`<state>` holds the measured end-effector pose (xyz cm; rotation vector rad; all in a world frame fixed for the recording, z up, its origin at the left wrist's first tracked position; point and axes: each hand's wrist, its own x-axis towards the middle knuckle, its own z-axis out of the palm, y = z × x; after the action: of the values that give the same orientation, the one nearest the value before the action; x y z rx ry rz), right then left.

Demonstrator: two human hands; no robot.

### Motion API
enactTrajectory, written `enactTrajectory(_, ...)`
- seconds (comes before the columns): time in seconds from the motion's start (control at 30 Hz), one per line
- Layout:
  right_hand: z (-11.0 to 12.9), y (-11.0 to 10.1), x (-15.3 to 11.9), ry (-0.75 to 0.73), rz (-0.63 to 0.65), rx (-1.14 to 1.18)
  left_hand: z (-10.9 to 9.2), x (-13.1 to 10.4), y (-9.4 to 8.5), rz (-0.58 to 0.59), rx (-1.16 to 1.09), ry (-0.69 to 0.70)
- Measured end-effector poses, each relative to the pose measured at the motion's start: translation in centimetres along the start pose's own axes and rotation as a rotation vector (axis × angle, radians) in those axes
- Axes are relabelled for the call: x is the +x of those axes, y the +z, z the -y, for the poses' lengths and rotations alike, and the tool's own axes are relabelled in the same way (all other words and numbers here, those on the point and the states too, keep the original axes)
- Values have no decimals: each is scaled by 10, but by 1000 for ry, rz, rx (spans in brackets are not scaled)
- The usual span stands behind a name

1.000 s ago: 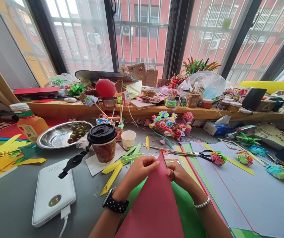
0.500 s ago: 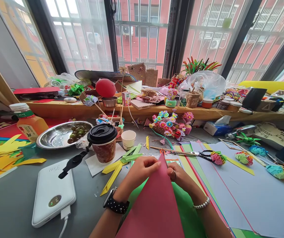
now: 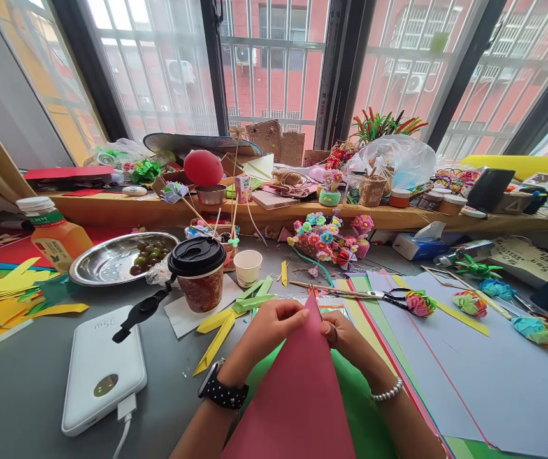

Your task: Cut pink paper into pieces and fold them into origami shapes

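A large folded pink-red paper [image 3: 297, 395] narrows to a point between my two hands. My left hand [image 3: 274, 328], with a dotted watch strap at its wrist, pinches the paper near the tip. At its right edge my right hand [image 3: 348, 344] is closed, with a small dark ring-like handle showing at the fingers; the tool is mostly hidden, likely small scissors. Green paper [image 3: 364, 414] lies beneath. Folded yellow strips [image 3: 216, 341] and green strips [image 3: 255, 296] rest left of the tip.
On the left are a white power bank [image 3: 104, 370], a lidded coffee cup [image 3: 197, 280], a paper cup [image 3: 248, 268], a metal plate [image 3: 106, 258] and a juice bottle [image 3: 54, 236]. Black-handled scissors [image 3: 396, 298], paper flowers [image 3: 420, 303] and white sheets [image 3: 503, 382] lie right.
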<state>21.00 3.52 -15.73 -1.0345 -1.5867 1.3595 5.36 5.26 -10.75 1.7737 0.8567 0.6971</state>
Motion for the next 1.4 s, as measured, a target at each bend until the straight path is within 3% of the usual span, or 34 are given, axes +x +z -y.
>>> enactTrajectory(0.3, 9, -10, -4, -40, -141, -145, 6, 2, -3, -87, -31, -9)
enactTrajectory(0.47, 17, -6, -8, 23, -118, -125, 7, 3, -6, -194, -37, -24)
enactTrajectory(0.63, 16, -3, -6, 31, -111, -141, 11, 4, -4, -146, -32, -43)
enactTrajectory(0.77, 12, -5, -6, -18, -118, -323, 15, 5, -4, -188, 80, -82)
enactTrajectory(1.03, 2, -5, -8, 22, -6, -618, 13, 4, -5, -215, 116, -91)
enactTrajectory(1.27, 10, -2, -9, 38, 190, -447, 9, 2, -5, -83, -31, -58)
enactTrajectory(1.4, 11, -2, -10, 41, 239, -390, 6, 2, -5, -32, -103, -61)
